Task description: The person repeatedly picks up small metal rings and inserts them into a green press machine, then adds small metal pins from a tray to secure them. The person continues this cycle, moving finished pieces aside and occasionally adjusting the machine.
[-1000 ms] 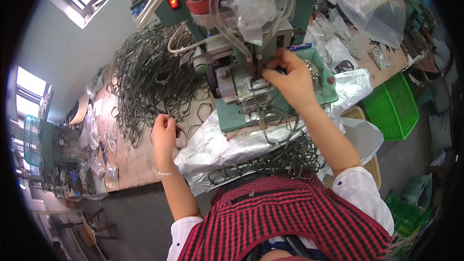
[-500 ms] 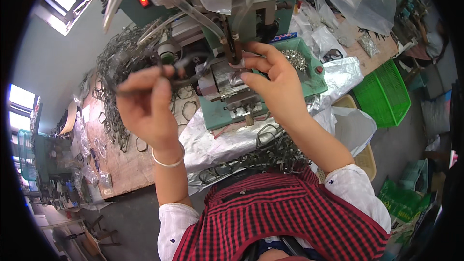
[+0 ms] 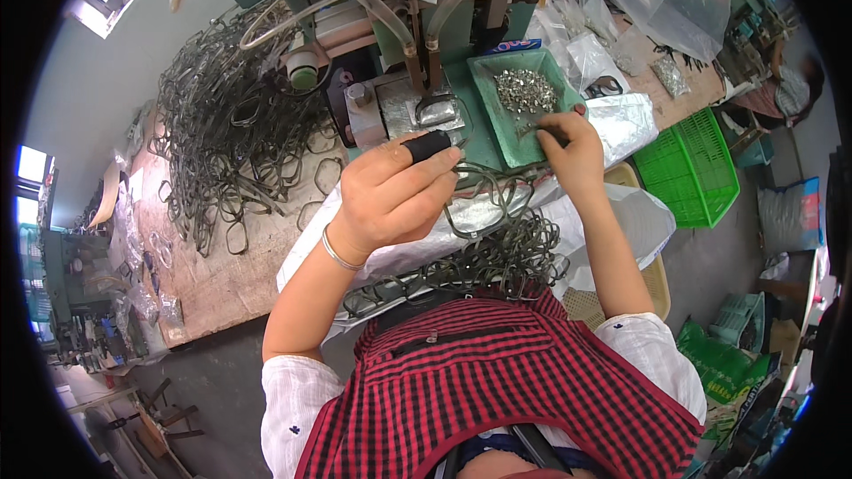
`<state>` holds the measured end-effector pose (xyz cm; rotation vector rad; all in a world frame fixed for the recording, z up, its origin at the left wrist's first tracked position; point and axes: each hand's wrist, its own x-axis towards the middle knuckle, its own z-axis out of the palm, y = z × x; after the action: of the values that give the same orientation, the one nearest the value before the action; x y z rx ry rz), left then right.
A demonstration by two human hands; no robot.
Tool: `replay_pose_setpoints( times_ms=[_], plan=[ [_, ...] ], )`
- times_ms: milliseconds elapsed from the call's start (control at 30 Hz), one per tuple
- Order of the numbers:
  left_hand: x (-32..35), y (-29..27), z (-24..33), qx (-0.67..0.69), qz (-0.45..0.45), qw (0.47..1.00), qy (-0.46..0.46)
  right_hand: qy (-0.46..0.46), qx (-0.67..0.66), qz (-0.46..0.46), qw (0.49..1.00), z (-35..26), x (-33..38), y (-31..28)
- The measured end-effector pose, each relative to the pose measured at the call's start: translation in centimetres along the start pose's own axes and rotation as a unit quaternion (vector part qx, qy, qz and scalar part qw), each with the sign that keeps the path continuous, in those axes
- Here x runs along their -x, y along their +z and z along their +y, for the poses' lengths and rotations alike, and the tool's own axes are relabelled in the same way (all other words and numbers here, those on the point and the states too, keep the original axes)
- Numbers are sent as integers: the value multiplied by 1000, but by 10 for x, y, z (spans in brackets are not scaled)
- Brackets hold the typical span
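"Starting with the largest parts, how far had the work gone?"

"Left of the machine (image 3: 390,46) lay a large heap of dark frames (image 3: 231,124); in front of the machine lay a smaller pile of similar frames (image 3: 497,253). Which group was finished could not be told. On the machine's working plate (image 3: 395,111), beneath twin nozzles, sat a dark curved piece (image 3: 437,109); whether it was complete was not discernible. Small metal bits (image 3: 525,90), right of the machine, were plentiful, suggesting ample supply."

"And the edges and room?"

"The bench (image 3: 213,284) ended along a near edge, left and forward of the machine, its widest exposed wood lying between edge and heap. Right of the machine, the green tray (image 3: 519,151) presented raised walls. Directly before the machine's plate, the left hand (image 3: 390,195) allowed only a narrow gap, its fingers curled inward; any grasped item could not be made out. Right of the machine, the right hand (image 3: 575,155) occupied the tray's near right corner, thumb and fingertips drawn together; whether they pinched a bit could not be told."
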<state>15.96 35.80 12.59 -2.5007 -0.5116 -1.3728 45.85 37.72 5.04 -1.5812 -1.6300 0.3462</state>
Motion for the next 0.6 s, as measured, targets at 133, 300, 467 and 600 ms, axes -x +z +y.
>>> replay_pose_setpoints(
  times_ms=[133, 300, 467, 600],
  plan=[
    [4, 2, 7, 19, 17, 999, -26, -76, 137, 44, 987, -6, -7, 17],
    [38, -26, 61, 42, -17, 977, -210, -2, 77, 10, 997, -14, -7, 18],
    [100, -129, 75, -306, -30, 922, -235, 40, -44, 35, 998, -11, -5, 0],
    [60, -182, 25, -249, 204, 869, -376, -71, -95, 46, 992, -22, -23, 10]
  ],
)
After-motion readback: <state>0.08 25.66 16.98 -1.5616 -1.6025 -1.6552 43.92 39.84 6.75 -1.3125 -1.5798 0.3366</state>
